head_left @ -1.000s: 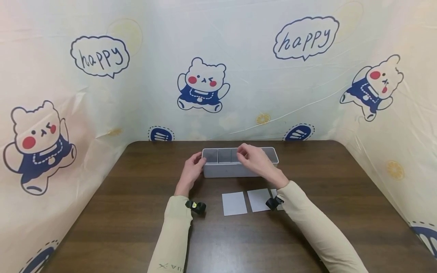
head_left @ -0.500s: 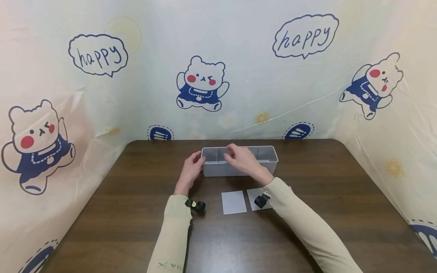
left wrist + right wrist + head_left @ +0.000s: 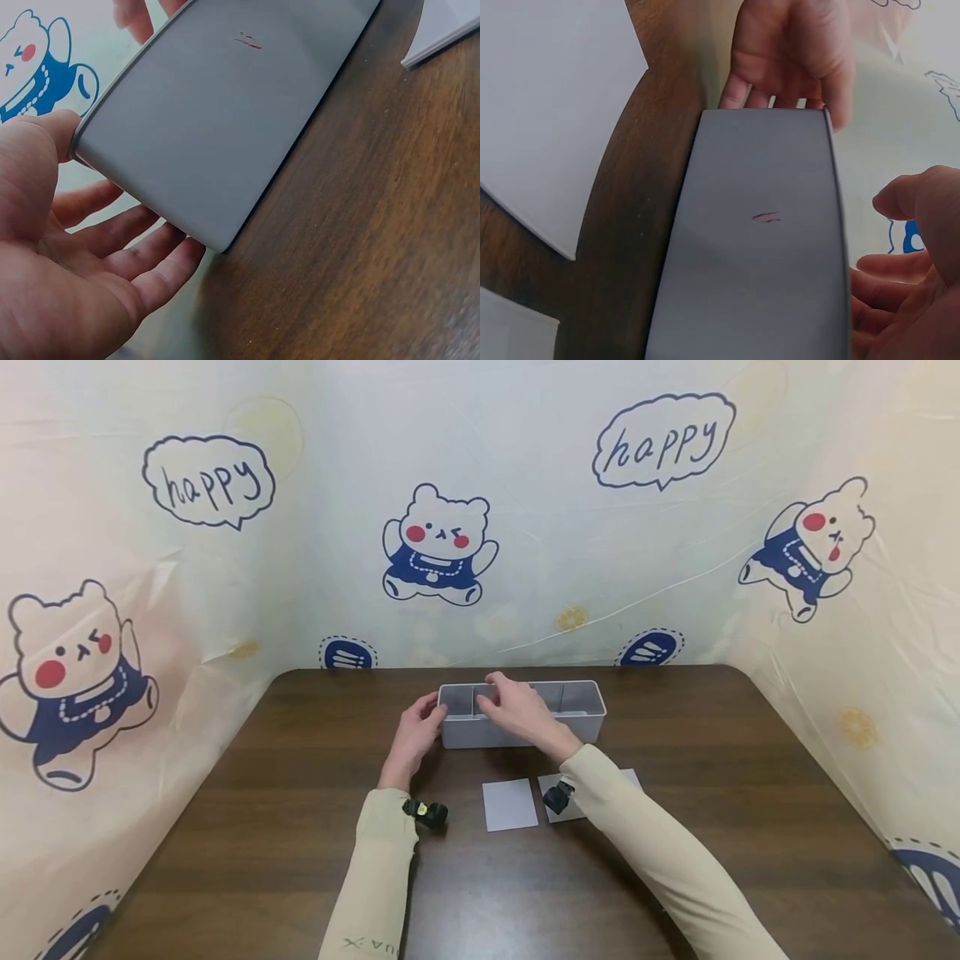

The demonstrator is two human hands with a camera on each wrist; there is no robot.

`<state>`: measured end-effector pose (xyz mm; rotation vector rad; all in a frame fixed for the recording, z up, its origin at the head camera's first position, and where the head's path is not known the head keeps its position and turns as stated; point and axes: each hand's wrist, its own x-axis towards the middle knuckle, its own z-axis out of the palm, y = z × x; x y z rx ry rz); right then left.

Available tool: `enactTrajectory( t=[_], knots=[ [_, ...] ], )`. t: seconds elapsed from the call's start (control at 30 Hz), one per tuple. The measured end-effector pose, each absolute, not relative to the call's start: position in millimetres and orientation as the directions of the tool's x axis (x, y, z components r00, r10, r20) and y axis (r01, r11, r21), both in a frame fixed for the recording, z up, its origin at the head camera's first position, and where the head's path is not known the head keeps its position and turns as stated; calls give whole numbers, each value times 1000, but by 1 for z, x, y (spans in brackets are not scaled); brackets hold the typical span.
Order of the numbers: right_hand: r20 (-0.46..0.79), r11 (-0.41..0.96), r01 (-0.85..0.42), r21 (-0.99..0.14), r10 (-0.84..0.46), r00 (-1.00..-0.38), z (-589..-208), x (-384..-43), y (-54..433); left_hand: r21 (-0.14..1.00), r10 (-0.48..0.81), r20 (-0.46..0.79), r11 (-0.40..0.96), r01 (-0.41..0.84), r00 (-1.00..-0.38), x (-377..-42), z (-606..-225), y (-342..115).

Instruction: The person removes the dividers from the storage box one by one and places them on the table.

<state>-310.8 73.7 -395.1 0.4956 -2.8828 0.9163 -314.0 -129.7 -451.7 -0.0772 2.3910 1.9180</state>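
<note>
A long grey divided box (image 3: pixel 480 735), open at the top, stands near the back of the table. At its left end, my left hand (image 3: pixel 412 739) grips the corner, thumb at the rim and fingers against the end wall, as the left wrist view shows. My right hand (image 3: pixel 521 710) is over the left-middle compartments, thumb and forefinger apart, with nothing visible between them. In the right wrist view, the fingers of my right hand (image 3: pixel 900 292) pass behind the long wall of the box, partly hidden. That wall bears a small red mark (image 3: pixel 766 217).
On the dark wooden table (image 3: pixel 300 860), in front of the box, lie white square cards: a left one (image 3: pixel 510 804), a middle one (image 3: pixel 557 817) and a right one (image 3: pixel 632 777), partly covered by my right sleeve. A printed curtain (image 3: pixel 525 527) surrounds the table's back and sides.
My right hand has moved left along the box, from its right-middle part to its left-middle compartments, uncovering dividers on the right. My left hand stays at the left end.
</note>
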Motion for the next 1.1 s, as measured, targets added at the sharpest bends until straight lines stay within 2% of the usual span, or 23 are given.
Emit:
enactTrajectory(
  t=[0.47, 1.1],
  knots=[
    [128, 760, -300, -576, -279, -952, -405, -315, 61, 973, 4, -94, 211, -91, -996, -314, -451, -131],
    [102, 815, -289, -503, -276, -956, -410, -319, 47, 975, -4, -96, 202, -95, -995, -316, -452, -129]
  ],
)
